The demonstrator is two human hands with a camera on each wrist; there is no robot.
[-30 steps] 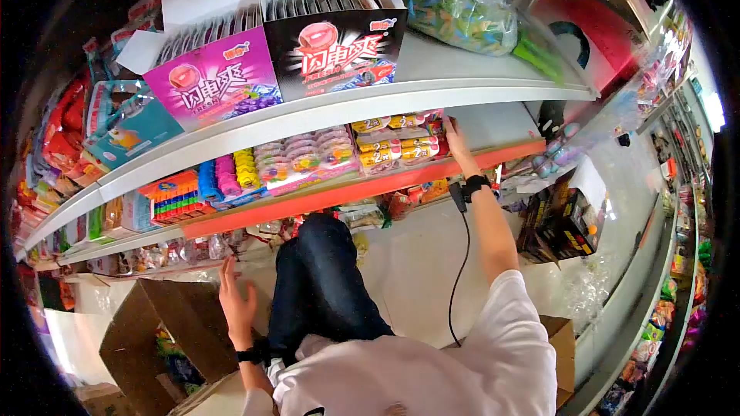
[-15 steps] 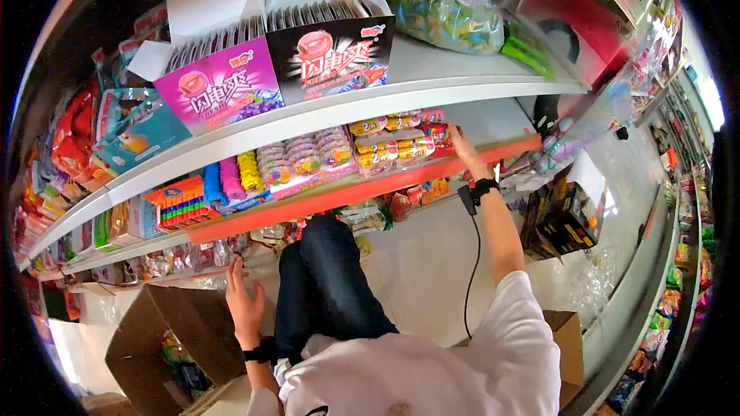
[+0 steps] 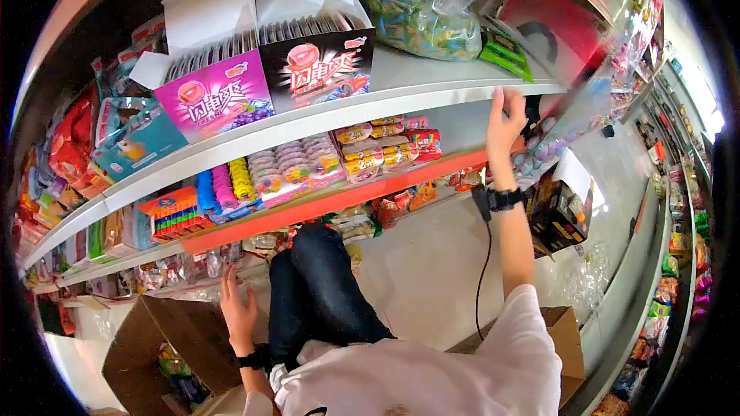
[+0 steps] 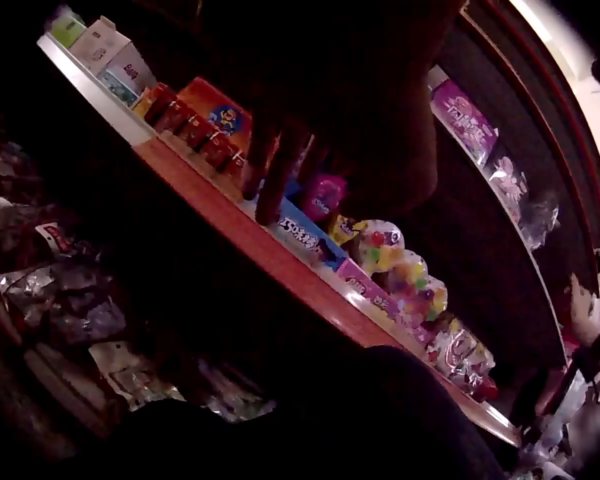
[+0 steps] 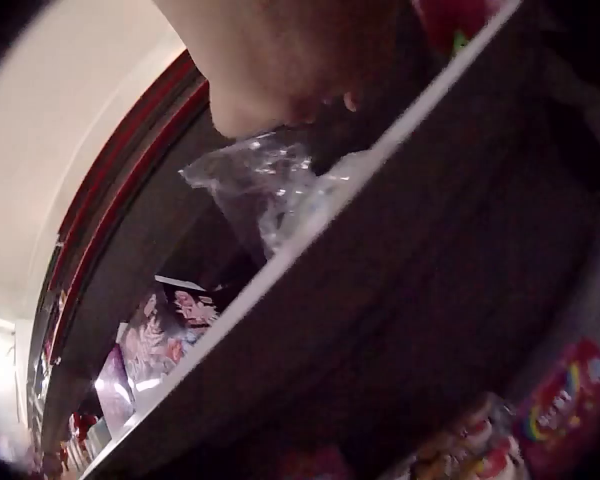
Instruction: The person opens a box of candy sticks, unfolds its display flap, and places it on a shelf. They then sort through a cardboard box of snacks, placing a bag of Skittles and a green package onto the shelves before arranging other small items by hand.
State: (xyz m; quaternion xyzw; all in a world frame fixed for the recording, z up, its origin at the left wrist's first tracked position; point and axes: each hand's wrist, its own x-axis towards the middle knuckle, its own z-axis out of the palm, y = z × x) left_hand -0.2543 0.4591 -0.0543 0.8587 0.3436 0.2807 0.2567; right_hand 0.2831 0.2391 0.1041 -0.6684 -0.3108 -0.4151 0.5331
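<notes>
My right hand (image 3: 505,119) is raised in front of the white upper shelf (image 3: 432,92), its loosely curled fingers at the shelf's front edge and holding nothing. In the right wrist view the right hand (image 5: 280,60) hovers just above a clear plastic bag (image 5: 260,190) on that shelf. Red and yellow candy packs (image 3: 385,146) lie on the red-edged middle shelf (image 3: 339,199), below and left of that hand. My left hand (image 3: 235,308) is low beside my knee with fingers spread and empty, above an open cardboard box (image 3: 173,331). The left wrist view shows the left hand (image 4: 320,130) as a dark, empty shape.
A pink display box (image 3: 216,96) and a black one (image 3: 320,69) stand on the upper shelf, with a clear bag of green sweets (image 3: 428,19) to their right. Black cartons (image 3: 559,216) sit on the floor at right. Another brown box (image 3: 563,339) lies behind me.
My right hand has left the candy packs on the middle shelf and risen to the upper shelf's edge. The left hand has barely moved.
</notes>
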